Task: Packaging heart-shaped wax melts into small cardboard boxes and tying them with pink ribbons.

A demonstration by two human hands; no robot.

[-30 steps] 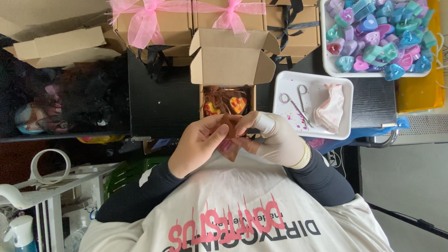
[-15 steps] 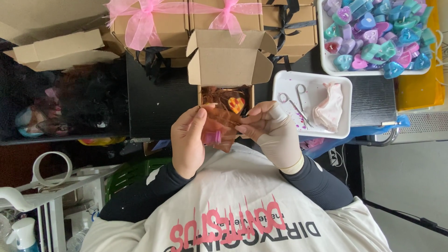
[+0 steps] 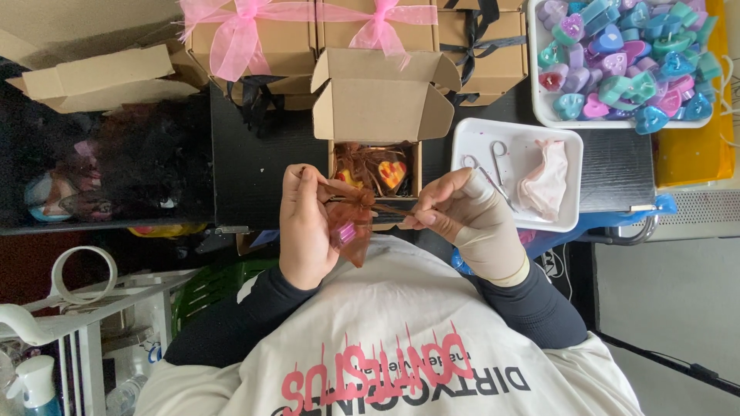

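Organza pouch (image 3: 353, 228), sheer brown with a small pink item inside, hangs pinched between my left hand (image 3: 306, 228) and right hand (image 3: 472, 222), each gripping a drawstring end. Just beyond my fingers, an open cardboard box (image 3: 375, 166) holds heart-shaped pieces on shredded paper.

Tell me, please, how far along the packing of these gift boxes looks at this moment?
Done: two boxes with pink bows stand closed at the back. In hand: the left hand holds a sheer brown pouch while the right hand pulls its drawstring. Left: the open box, holding heart shapes, is not yet closed or tied.
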